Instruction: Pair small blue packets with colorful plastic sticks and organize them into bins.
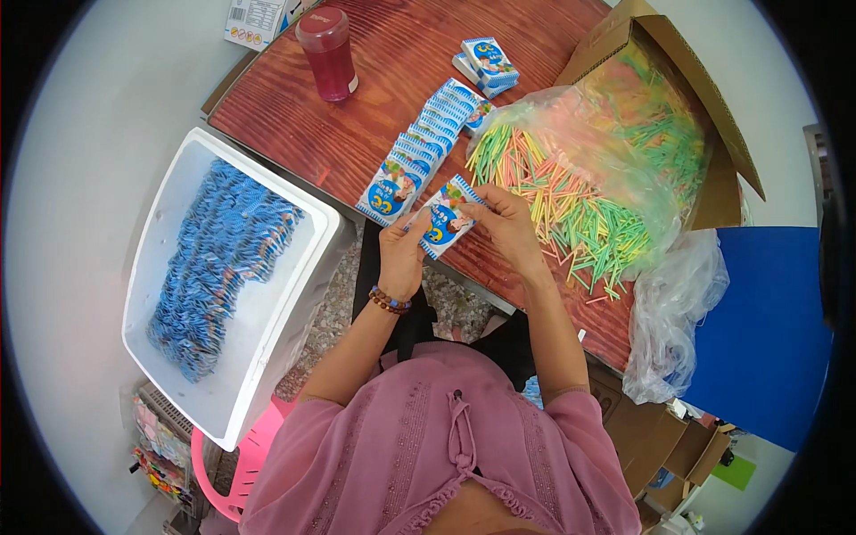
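Between my two hands is a small blue-and-white packet (445, 219), held tilted over the table's near edge. My left hand (401, 257) pinches its lower left side, and a beaded bracelet circles that wrist. The fingers of my right hand (506, 225) close on its upper right side. Just beyond my left hand, a row of overlapping packets (419, 147) of the same kind runs away from me on the table. To the right of my right hand lies a heap of thin green, yellow and pink sticks (571, 201), spilling out of a clear plastic bag (615, 147).
A white bin (294, 308) with many blue packets stands at the left. On the reddish wooden table (392, 45) are a pink-red jar (328, 55) and a small packet stack (489, 64). A cardboard box (713, 98) lies tipped at the right, near a blue panel (758, 330). A pink chair (254, 450) stands lower left.
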{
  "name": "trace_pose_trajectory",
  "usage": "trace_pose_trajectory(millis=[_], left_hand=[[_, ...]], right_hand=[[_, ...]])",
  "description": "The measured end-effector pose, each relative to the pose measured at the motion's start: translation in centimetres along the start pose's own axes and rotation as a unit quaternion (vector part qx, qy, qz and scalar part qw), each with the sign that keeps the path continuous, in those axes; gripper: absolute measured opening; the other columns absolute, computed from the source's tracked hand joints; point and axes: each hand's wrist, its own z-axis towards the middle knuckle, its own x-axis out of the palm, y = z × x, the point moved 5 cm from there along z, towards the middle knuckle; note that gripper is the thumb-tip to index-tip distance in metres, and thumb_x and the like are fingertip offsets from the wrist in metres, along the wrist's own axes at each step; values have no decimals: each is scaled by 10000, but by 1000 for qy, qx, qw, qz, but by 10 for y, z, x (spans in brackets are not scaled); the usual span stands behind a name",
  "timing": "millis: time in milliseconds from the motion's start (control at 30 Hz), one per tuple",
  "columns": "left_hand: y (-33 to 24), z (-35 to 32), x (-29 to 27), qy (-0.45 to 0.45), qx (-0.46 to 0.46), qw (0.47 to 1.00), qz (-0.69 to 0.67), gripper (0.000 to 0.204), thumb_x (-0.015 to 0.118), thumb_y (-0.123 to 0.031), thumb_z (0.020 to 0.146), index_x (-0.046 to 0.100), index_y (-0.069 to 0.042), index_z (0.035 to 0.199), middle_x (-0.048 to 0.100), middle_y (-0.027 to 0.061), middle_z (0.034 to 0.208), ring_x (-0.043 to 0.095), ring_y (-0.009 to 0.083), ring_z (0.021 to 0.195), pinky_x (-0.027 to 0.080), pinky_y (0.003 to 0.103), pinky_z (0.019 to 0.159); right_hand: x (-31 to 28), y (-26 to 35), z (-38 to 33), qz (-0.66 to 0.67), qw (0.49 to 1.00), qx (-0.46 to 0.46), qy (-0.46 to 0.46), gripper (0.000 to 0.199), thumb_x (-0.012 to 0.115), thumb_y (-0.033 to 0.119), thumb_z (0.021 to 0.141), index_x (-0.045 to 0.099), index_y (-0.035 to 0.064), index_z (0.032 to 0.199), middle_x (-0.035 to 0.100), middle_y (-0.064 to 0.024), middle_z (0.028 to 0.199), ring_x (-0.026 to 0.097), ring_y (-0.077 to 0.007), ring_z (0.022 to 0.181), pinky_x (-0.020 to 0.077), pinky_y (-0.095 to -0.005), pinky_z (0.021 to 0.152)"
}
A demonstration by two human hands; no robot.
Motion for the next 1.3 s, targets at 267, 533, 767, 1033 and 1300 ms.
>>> trace_pose_trajectory(millis=[267, 533, 767, 1033, 1300], left_hand=[[-8, -3, -15, 46, 0, 997, -68, 220, 550, -101, 945, 609, 22, 1119, 646, 106, 1117, 644, 179, 986, 527, 328, 870], [-16, -7, -28, 18, -21, 998, -61, 226, 553, -134, 953, 625, 47, 1068, 668, 91, 1040, 657, 132, 888, 536, 276, 781], [-17, -5, -44, 41, -31, 996, -70, 231, 543, -136, 958, 626, 48, 1071, 675, 85, 1021, 657, 123, 881, 533, 271, 780], [-23, -3, -55, 58, -27, 996, -68, 251, 527, -163, 963, 619, 34, 1088, 668, 94, 1071, 654, 155, 948, 524, 317, 859], [-35, -9, -65, 54, -8, 998, -28, 223, 534, -156, 960, 641, 25, 1034, 685, 81, 994, 658, 127, 864, 529, 287, 799]], right_hand=[[-44, -8, -17, -394, 914, 54, -80, 156, 654, 166, 844, 657, 25, 911, 657, -69, 776, 625, -171, 676, 486, -299, 619], [-21, -24, -7, -671, 740, 38, -33, 145, 666, 146, 739, 612, 36, 816, 644, -134, 823, 654, -323, 732, 528, -426, 613], [-16, 16, -11, -547, 834, 59, -40, 126, 625, 140, 811, 551, 47, 853, 639, -125, 782, 626, -319, 665, 483, -390, 584], [22, 59, -6, -183, 982, 34, 37, 60, 629, 19, 866, 631, 2, 923, 612, 0, 731, 514, -36, 621, 403, -202, 520], [48, 78, 13, -383, 909, -84, 138, 83, 646, 36, 834, 661, 16, 913, 624, -53, 720, 601, -128, 665, 459, -277, 591]])
